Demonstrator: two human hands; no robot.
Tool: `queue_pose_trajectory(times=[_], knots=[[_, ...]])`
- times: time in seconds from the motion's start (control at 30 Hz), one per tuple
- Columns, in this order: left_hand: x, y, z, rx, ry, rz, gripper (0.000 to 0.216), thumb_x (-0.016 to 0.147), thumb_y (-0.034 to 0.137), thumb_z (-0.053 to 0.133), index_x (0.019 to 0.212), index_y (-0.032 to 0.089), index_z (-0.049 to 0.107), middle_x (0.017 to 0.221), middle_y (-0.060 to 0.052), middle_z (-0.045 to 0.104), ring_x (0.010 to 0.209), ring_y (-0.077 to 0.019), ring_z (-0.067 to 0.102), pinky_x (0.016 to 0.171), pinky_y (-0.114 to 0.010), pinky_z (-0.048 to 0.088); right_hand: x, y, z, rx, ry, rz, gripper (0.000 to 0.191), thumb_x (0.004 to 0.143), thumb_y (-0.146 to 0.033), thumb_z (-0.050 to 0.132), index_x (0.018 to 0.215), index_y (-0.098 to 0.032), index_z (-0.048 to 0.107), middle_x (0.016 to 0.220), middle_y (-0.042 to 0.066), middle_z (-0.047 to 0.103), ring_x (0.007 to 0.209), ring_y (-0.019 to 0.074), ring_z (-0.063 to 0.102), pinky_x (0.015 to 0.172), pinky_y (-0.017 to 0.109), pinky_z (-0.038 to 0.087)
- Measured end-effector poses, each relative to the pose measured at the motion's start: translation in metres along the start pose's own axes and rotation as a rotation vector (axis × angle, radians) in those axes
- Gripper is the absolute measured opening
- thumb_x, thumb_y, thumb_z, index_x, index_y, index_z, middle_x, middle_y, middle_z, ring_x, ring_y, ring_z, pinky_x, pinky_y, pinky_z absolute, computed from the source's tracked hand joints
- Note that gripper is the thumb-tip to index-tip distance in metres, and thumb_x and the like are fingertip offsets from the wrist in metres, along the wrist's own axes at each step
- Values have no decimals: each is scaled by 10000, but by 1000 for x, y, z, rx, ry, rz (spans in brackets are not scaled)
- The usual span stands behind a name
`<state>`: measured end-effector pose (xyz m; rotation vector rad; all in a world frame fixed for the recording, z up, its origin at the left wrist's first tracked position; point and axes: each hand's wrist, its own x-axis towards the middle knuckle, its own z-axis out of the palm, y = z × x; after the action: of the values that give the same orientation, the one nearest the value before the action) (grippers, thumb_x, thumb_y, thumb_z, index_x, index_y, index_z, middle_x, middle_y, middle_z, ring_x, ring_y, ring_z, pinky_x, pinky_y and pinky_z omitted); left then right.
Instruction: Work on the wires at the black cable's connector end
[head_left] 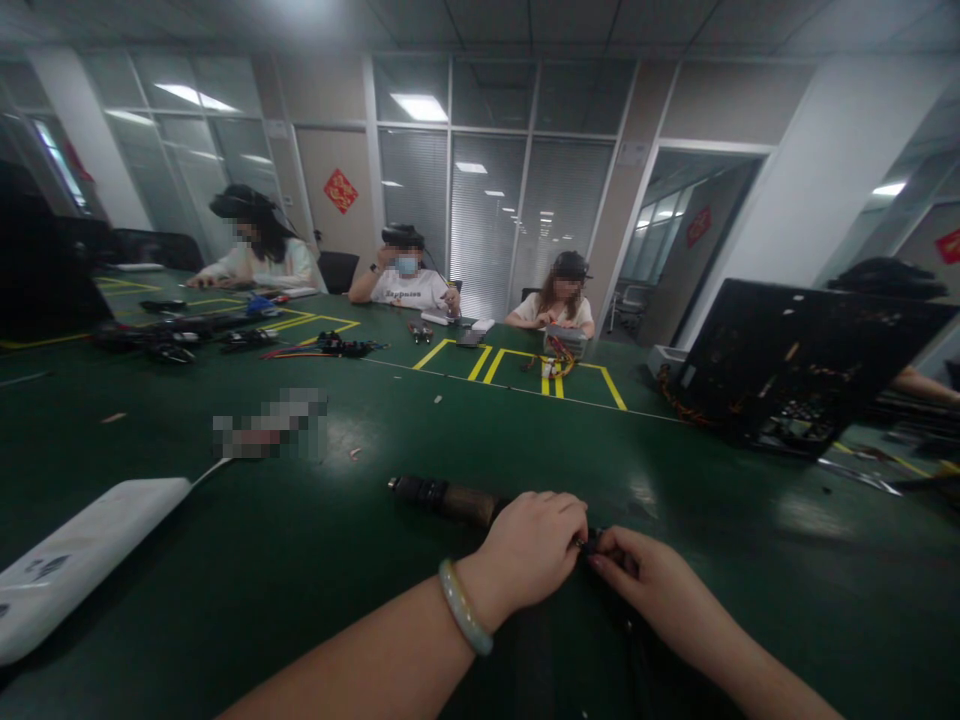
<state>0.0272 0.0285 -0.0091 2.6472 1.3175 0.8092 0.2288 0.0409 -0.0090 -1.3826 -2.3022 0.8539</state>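
Note:
My left hand [529,550], with a pale green bangle on its wrist, is curled closed over a dark, cylindrical object [442,497] lying on the green table [300,560]. My right hand [637,575] meets it fingertip to fingertip, pinching a small dark part I cannot make out between the two hands. The object's black and brownish end sticks out to the left of my left hand. The rest of it is hidden under both hands.
A white flat device [82,555] lies at the near left. An open black computer case [795,365] with wires stands at the right. Three other people sit across the table among cables and parts [330,347]. Yellow tape lines [517,365] mark the table.

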Motion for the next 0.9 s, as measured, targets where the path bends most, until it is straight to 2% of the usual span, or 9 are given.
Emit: queue_pose_trajectory(times=[0.17, 0.4, 0.67, 0.9], knots=[[0, 2, -2, 4, -5, 7, 88, 846, 160, 590, 921, 202, 572, 1121, -18, 632, 1040, -204, 589, 922, -363, 428, -1, -1, 0, 0, 4, -3, 155, 917, -327, 548, 855, -231, 654, 718, -27, 629, 658, 153, 568, 576, 221, 375], [0, 2, -1, 3, 4, -46, 135, 830, 244, 651, 922, 196, 564, 1132, -28, 618, 1049, -209, 584, 925, -357, 443, -2, 1, 1, 0, 9, -8, 158, 919, -332, 545, 858, -230, 649, 740, -26, 646, 672, 156, 580, 585, 226, 379], [-1, 0, -1, -1, -11, 8, 76, 862, 179, 588, 931, 212, 578, 1187, -1, 620, 1082, -202, 578, 920, -366, 434, 1, 1, 1, 8, 8, -16, 155, 921, -330, 544, 860, -231, 647, 730, -27, 643, 671, 156, 584, 586, 229, 381], [0, 1, 0, -7, 19, -67, 155, 818, 225, 656, 939, 197, 561, 1143, -36, 612, 1055, -215, 581, 933, -355, 449, 0, 0, 0, -7, 2, -11, 170, 920, -344, 542, 866, -230, 656, 750, -21, 654, 675, 159, 591, 586, 226, 389]])
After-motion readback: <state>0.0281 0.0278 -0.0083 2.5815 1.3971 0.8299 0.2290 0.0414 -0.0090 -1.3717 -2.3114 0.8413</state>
